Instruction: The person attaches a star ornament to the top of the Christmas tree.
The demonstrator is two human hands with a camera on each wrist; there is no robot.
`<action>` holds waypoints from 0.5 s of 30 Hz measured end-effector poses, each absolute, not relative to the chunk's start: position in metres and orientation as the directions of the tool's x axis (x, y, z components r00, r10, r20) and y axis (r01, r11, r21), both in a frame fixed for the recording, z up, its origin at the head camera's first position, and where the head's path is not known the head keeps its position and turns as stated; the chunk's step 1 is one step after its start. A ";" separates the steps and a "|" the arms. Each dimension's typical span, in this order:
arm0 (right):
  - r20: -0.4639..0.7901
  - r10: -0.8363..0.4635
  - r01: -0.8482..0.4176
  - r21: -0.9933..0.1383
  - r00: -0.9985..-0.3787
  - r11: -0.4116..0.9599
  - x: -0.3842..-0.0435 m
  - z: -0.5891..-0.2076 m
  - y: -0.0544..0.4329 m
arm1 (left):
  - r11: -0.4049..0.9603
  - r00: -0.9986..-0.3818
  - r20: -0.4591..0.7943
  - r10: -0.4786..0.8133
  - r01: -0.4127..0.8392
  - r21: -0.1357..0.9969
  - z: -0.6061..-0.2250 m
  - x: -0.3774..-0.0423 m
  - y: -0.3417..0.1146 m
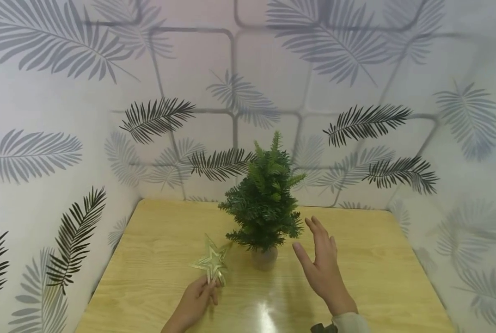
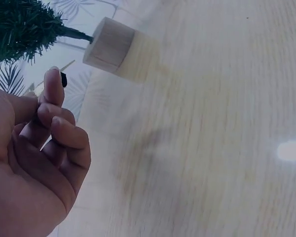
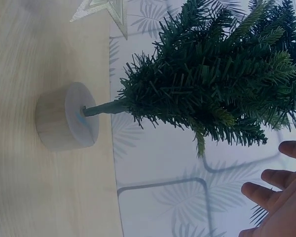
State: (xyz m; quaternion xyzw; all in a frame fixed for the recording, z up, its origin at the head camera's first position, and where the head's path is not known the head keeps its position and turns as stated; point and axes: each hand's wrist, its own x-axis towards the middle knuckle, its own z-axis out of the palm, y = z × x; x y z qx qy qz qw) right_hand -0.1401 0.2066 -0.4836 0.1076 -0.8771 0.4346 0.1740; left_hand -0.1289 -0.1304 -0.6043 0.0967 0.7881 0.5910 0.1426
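A small artificial Christmas tree (image 1: 268, 199) stands upright on the table, its trunk set in a round wooden base (image 3: 64, 118). To the left of the tree, my left hand (image 1: 195, 298) pinches a gold star tree topper (image 1: 211, 262) by its lower end and holds it up above the tabletop. In the left wrist view the thumb and index finger of the left hand (image 2: 39, 153) meet on it, and most of the star is hidden there. My right hand (image 1: 324, 268) is raised at the tree's right side with fingers spread, holding nothing, its fingertips apart from the branches.
The light wooden table (image 1: 156, 240) has its far edge just behind the tree. A pale wall covering (image 1: 202, 69) with feather-like leaf prints surrounds the table at the back and sides. A dark band (image 1: 323, 328) sits at the right wrist beside a light sleeve (image 1: 352, 323).
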 end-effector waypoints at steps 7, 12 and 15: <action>0.407 -0.042 -0.348 -0.719 -0.912 0.601 -0.141 -0.478 0.207 | 0.193 -0.943 -0.151 0.297 -0.095 0.976 -0.595 -0.129 -0.128; 0.443 -0.053 -0.382 -0.699 -0.895 0.605 -0.145 -0.472 0.210 | 0.152 -0.958 -0.126 0.256 -0.089 0.984 -0.587 -0.131 -0.127; 0.466 -0.056 -0.402 -0.690 -0.883 0.601 -0.149 -0.469 0.212 | 0.132 -0.965 -0.096 0.243 -0.065 0.989 -0.580 -0.135 -0.126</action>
